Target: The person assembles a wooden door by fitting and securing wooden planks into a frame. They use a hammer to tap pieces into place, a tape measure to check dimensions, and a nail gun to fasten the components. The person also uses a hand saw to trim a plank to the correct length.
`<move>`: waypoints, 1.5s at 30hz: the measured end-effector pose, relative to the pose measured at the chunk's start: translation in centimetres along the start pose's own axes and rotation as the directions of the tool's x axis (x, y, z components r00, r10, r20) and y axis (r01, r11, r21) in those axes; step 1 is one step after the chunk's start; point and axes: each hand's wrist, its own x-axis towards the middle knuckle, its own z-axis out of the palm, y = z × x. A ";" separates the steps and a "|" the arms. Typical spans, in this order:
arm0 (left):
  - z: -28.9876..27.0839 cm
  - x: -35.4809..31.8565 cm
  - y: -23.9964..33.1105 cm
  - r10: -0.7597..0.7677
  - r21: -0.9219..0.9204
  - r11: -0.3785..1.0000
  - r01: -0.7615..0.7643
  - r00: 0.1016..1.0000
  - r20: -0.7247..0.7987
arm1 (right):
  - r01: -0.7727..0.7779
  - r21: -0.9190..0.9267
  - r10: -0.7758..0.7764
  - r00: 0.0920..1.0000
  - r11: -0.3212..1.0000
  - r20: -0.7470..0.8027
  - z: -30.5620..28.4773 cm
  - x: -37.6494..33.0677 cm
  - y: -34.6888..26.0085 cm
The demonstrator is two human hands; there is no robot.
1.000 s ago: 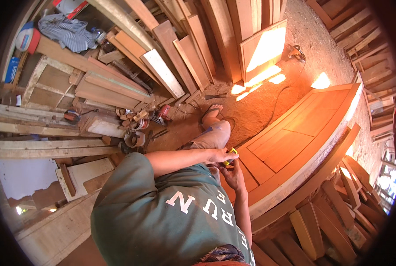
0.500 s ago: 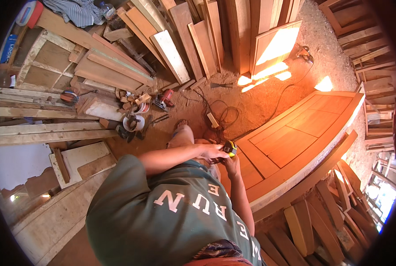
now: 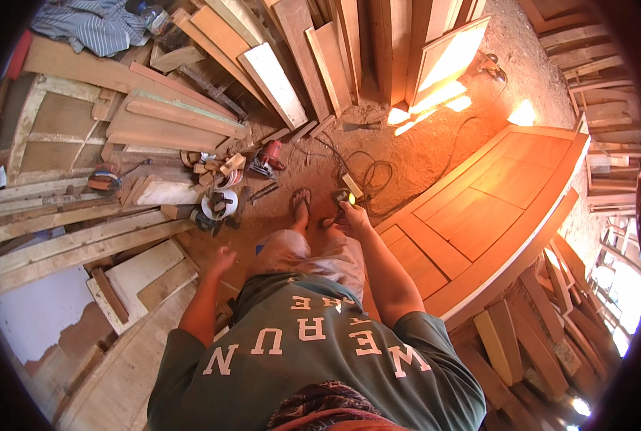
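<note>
My right hand point(image 3: 353, 215) grips a small yellow-and-black tape measure point(image 3: 344, 197) in front of my legs. To its right lies a large panelled wooden door point(image 3: 471, 208), raised off the floor, apart from the hand. My left hand point(image 3: 222, 261) hangs at my left side, its fingers curled and apparently holding nothing. A pale board with a cut-out point(image 3: 137, 276) is the nearest thing to its left.
A red power tool point(image 3: 269, 159) stands on the floor ahead, near a white round container point(image 3: 220, 204). Black cable point(image 3: 378, 174) coils over the sawdust-covered floor. Stacked planks point(image 3: 320, 65) lean at the back, and wood offcuts point(image 3: 529, 330) are piled at right.
My left hand has left the tape measure and swung down to my left side. The right hand has moved slightly left and forward with the tape measure. My body has turned.
</note>
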 end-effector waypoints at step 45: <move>35.6 -4.2 92.4 0.506 0.017 0.832 -0.554 0.772 0.386 | 0.330 0.134 -0.173 0.748 0.934 -0.641 -60.2 -4.8 -33.9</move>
